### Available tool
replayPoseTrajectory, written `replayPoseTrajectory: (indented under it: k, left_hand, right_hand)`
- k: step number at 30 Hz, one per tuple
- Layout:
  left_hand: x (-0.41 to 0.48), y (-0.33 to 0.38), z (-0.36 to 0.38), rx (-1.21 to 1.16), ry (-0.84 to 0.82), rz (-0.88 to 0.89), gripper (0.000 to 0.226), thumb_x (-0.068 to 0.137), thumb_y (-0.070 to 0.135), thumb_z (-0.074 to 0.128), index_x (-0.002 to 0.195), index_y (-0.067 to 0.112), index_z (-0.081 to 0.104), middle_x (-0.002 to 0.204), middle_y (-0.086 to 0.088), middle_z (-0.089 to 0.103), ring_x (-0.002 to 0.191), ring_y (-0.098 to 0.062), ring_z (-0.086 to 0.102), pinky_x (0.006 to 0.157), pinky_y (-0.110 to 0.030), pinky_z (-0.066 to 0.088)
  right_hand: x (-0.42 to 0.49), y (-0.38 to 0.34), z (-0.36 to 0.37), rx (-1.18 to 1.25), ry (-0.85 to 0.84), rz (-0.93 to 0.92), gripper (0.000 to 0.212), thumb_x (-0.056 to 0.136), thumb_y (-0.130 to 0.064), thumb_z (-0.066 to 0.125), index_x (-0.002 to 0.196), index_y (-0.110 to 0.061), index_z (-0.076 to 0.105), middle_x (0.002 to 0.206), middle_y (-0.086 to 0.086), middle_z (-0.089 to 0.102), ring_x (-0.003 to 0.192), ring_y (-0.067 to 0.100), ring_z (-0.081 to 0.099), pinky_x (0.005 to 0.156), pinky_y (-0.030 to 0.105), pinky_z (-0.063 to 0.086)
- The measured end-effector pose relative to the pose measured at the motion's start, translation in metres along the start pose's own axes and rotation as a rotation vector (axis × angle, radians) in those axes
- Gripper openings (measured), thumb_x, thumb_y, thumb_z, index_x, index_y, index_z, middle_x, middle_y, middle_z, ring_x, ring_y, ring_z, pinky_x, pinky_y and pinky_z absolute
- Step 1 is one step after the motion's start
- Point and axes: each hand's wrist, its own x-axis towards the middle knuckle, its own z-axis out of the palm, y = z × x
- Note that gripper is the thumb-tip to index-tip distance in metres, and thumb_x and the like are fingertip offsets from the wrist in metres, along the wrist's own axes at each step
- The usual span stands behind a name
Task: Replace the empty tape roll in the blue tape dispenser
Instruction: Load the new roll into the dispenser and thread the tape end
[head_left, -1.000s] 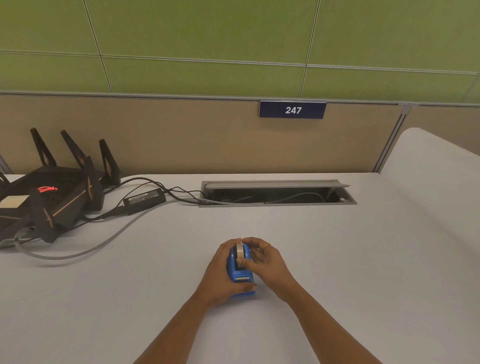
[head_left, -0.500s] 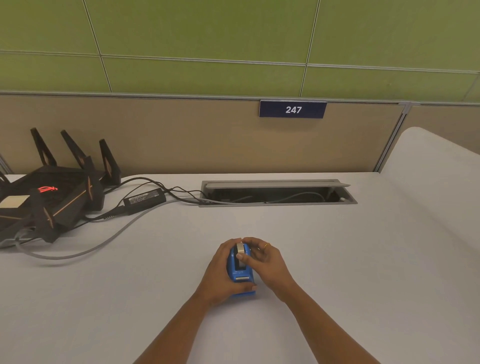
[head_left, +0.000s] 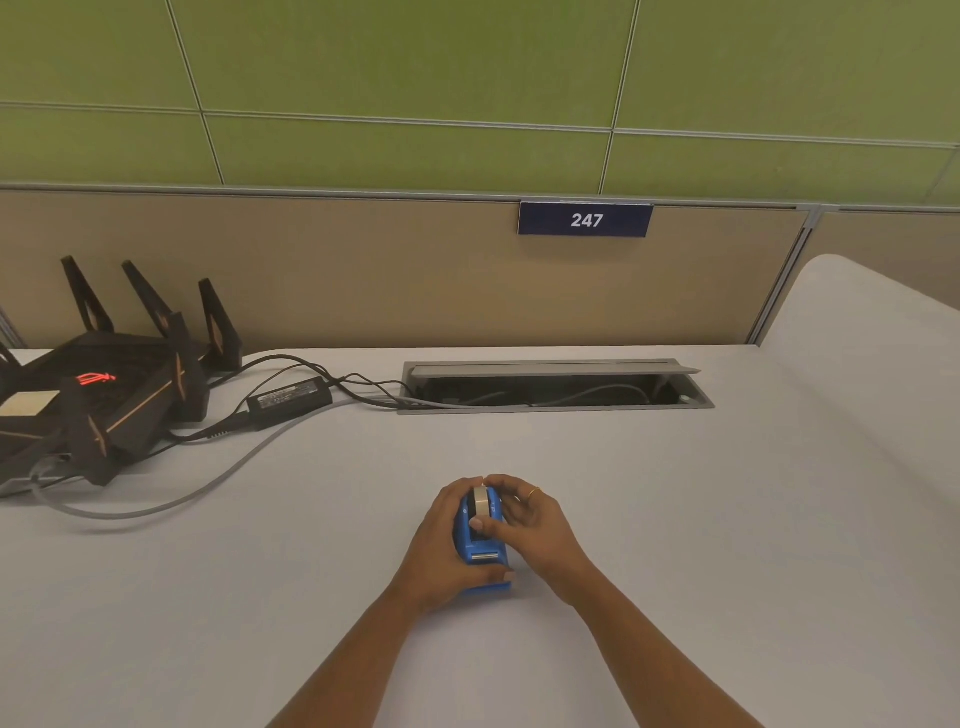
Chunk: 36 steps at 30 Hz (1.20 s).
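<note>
A small blue tape dispenser (head_left: 485, 558) stands on the white desk (head_left: 675, 519), its cutter end towards me. A pale beige tape roll (head_left: 482, 501) sits in its top slot. My left hand (head_left: 441, 545) wraps round the dispenser's left side, thumb across the front base. My right hand (head_left: 530, 525) grips the roll, thumb on its near edge and fingers curled over its far side. The dispenser's far end is hidden by my fingers.
A black router (head_left: 104, 384) with upright antennas sits at the far left, with a power brick (head_left: 289, 399) and a grey cable (head_left: 218, 478) trailing across the desk. An open cable tray (head_left: 550, 387) lies behind the hands. A curved white partition (head_left: 872, 374) rises at right.
</note>
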Motion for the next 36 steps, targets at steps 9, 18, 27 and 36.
replayPoseTrajectory:
  k: [9,18,27,36]
  left_hand:
    - [-0.0011,0.0031,-0.0003,0.004,0.001,0.001,0.092,0.058,0.02,0.085,0.132,0.021,0.03,0.135,0.0,0.041,0.121,-0.016,0.045,0.104,-0.037,0.043]
    - [-0.0014,0.0017,0.0004,0.012,-0.002,-0.015,0.094,0.059,0.02,0.084,0.134,0.021,0.028,0.136,0.0,0.04,0.121,-0.016,0.045,0.104,-0.036,0.043]
    - [-0.0005,-0.0019,0.0009,-0.009,0.007,-0.006,0.091,0.057,0.024,0.085,0.127,0.035,0.028,0.132,0.008,0.04,0.12,-0.014,0.045,0.103,-0.032,0.043]
    - [-0.002,0.0017,0.0009,0.008,0.01,-0.014,0.094,0.059,0.02,0.084,0.134,0.021,0.028,0.14,-0.002,0.038,0.125,-0.018,0.042,0.106,-0.041,0.04]
  right_hand:
    - [0.0018,0.0035,0.0009,-0.008,0.035,0.001,0.034,0.083,-0.013,0.064,0.116,-0.011,0.056,0.105,-0.008,0.063,0.086,-0.014,0.062,0.065,0.002,0.048]
    - [0.0016,0.0034,0.0007,-0.027,0.023,0.022,0.038,0.08,-0.01,0.068,0.115,-0.017,0.055,0.103,-0.013,0.061,0.083,-0.013,0.063,0.062,0.004,0.049]
    - [0.0017,0.0045,0.0018,-0.008,0.042,0.005,0.036,0.082,-0.014,0.066,0.117,-0.012,0.056,0.109,-0.006,0.063,0.091,-0.006,0.062,0.066,0.004,0.05]
    - [0.0013,0.0068,0.0009,-0.01,0.033,-0.02,0.039,0.083,-0.012,0.065,0.121,-0.009,0.054,0.118,0.002,0.062,0.102,0.01,0.061,0.076,0.009,0.053]
